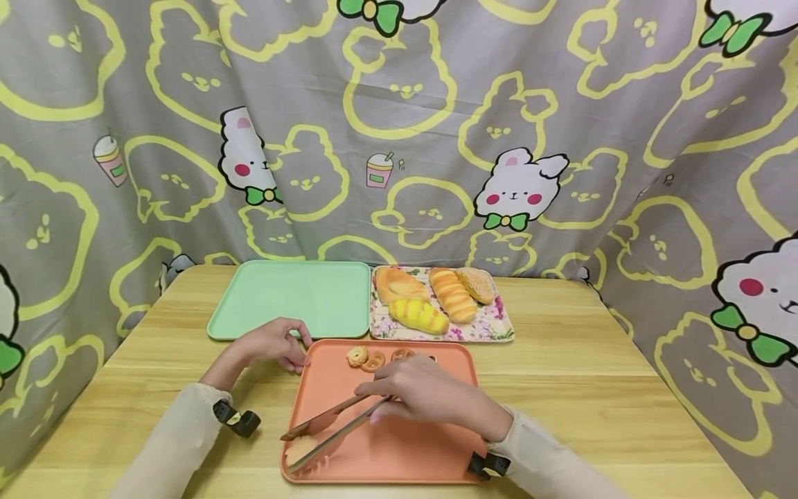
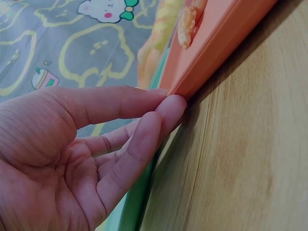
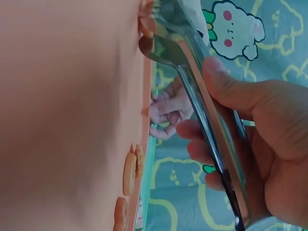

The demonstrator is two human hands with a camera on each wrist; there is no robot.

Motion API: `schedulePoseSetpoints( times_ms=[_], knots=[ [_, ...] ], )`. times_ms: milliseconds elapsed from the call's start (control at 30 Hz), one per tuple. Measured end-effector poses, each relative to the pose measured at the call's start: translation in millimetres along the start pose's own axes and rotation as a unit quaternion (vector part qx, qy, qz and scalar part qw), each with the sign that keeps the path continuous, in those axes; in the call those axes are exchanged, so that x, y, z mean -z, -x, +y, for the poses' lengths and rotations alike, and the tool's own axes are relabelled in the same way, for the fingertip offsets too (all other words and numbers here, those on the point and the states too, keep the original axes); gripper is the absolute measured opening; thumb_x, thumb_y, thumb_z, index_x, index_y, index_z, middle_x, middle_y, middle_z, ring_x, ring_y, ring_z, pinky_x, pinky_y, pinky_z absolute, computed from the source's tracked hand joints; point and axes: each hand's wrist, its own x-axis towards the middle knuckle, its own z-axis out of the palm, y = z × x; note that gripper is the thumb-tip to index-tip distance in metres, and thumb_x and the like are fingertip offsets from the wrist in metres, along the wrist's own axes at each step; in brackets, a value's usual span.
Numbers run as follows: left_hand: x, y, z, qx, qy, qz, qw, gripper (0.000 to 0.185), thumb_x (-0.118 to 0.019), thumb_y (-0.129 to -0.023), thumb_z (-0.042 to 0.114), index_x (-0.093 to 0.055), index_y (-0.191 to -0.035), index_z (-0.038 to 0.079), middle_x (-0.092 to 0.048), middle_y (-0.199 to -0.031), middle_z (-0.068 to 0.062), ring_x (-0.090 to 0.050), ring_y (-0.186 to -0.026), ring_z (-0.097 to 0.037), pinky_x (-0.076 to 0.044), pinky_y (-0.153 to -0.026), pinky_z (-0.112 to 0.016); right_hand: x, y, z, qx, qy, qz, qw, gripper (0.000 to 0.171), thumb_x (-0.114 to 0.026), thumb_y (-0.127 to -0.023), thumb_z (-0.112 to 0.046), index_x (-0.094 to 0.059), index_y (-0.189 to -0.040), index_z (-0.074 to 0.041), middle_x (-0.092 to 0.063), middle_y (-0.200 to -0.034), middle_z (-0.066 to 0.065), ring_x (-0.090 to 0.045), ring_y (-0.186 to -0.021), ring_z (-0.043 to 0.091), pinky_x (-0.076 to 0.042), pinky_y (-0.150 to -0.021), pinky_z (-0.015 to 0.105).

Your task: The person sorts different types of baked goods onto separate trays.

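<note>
With the fingertips of my left hand (image 1: 274,341) I pinch the far left corner of an orange tray (image 1: 399,457); the left wrist view shows thumb and finger at its rim (image 2: 207,67). My right hand (image 1: 419,388) grips metal tongs (image 1: 337,438) over the tray. Their arms are spread, pointing to the front left corner, with a pale round biscuit-like piece (image 1: 301,450) between the tips. Along the tray's far side lie a small ridged cookie (image 1: 357,357) and a pretzel-shaped cookie (image 1: 374,361). Another pretzel-shaped cookie (image 1: 402,354) is partly hidden behind my right hand.
Behind on the left, a bare green tray (image 1: 289,298) lies on the wooden table (image 1: 561,388). Beside it a floral tray (image 1: 501,329) bears several breads, including a yellow loaf (image 1: 418,316) and a ridged orange-brown loaf (image 1: 451,294). A patterned curtain (image 1: 411,159) hangs behind.
</note>
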Motion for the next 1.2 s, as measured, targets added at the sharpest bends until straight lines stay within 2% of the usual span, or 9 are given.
schedulePoseSetpoints(
  times_ms=[200,300,467,700,833,1033,1133,1200],
  knots=[
    [1.4,0.2,0.5,0.000,-0.003,0.002,1.0000,0.026,-0.072,-0.087,-0.001,-0.056,-0.107,-0.008,-0.074,-0.075,-0.009,-0.072,-0.070,-0.019,-0.062,-0.067,-0.032,-3,-2,-3,0.004,0.039,0.029,0.999,0.033,-0.070,-0.091,-0.045,-0.073,-0.120,-0.028,-0.068,-0.086,-0.012,-0.043,-0.060,-0.003,-0.021,-0.054,0.009],
    [2.3,0.4,1.7,-0.001,-0.002,0.002,1.0000,0.026,-0.072,-0.087,-0.001,-0.056,-0.107,-0.008,-0.074,-0.075,-0.009,-0.071,-0.069,-0.019,-0.062,-0.067,-0.032,-2,-1,-2,-0.001,0.046,0.033,0.998,0.033,-0.070,-0.092,-0.045,-0.073,-0.120,-0.029,-0.070,-0.087,-0.011,-0.044,-0.061,-0.002,-0.019,-0.052,0.010],
    [2.7,1.5,4.8,-0.004,0.000,0.002,1.0000,0.026,-0.071,-0.086,-0.002,-0.056,-0.107,-0.008,-0.073,-0.075,-0.010,-0.071,-0.068,-0.018,-0.062,-0.067,-0.032,3,2,1,-0.009,0.075,0.048,0.996,0.029,-0.072,-0.092,-0.043,-0.074,-0.117,-0.030,-0.071,-0.089,-0.011,-0.054,-0.065,0.000,-0.019,-0.050,0.009],
    [0.1,1.4,4.7,-0.003,-0.001,0.006,1.0000,0.025,-0.072,-0.086,-0.002,-0.057,-0.106,-0.007,-0.074,-0.075,-0.010,-0.071,-0.069,-0.019,-0.061,-0.066,-0.031,18,7,6,-0.020,0.093,0.066,0.993,0.031,-0.074,-0.088,-0.046,-0.077,-0.114,-0.028,-0.065,-0.079,-0.012,-0.042,-0.055,-0.002,-0.016,-0.048,0.010],
    [-1.2,1.5,3.0,-0.003,0.007,0.003,1.0000,0.026,-0.072,-0.086,-0.002,-0.057,-0.106,-0.007,-0.074,-0.074,-0.010,-0.071,-0.068,-0.018,-0.062,-0.066,-0.032,32,11,11,-0.033,0.098,0.081,0.991,0.033,-0.073,-0.088,-0.047,-0.078,-0.113,-0.026,-0.062,-0.076,-0.013,-0.041,-0.056,-0.004,-0.016,-0.048,0.010],
    [-2.4,2.2,0.9,-0.005,0.010,0.004,0.9999,0.025,-0.072,-0.085,-0.002,-0.057,-0.105,-0.007,-0.073,-0.073,-0.010,-0.071,-0.068,-0.019,-0.062,-0.067,-0.033,50,19,26,-0.067,0.141,0.136,0.978,0.040,-0.062,-0.094,-0.055,-0.078,-0.116,-0.025,-0.057,-0.069,-0.011,-0.038,-0.053,-0.001,-0.015,-0.047,0.013],
    [-2.9,2.0,0.1,-0.002,0.008,0.007,0.9999,0.025,-0.073,-0.086,-0.002,-0.058,-0.105,-0.007,-0.073,-0.072,-0.010,-0.071,-0.067,-0.019,-0.062,-0.066,-0.033,55,20,35,-0.089,0.167,0.162,0.969,0.040,-0.062,-0.094,-0.054,-0.077,-0.116,-0.024,-0.056,-0.068,-0.010,-0.040,-0.052,0.001,-0.015,-0.047,0.015],
    [-3.2,1.4,-0.4,-0.002,0.006,0.008,0.9999,0.025,-0.072,-0.086,-0.002,-0.058,-0.105,-0.007,-0.072,-0.072,-0.009,-0.071,-0.067,-0.019,-0.062,-0.066,-0.033,56,18,42,-0.107,0.178,0.176,0.962,0.037,-0.068,-0.092,-0.050,-0.077,-0.116,-0.023,-0.057,-0.069,-0.009,-0.042,-0.051,0.003,-0.015,-0.046,0.016]
  ],
)
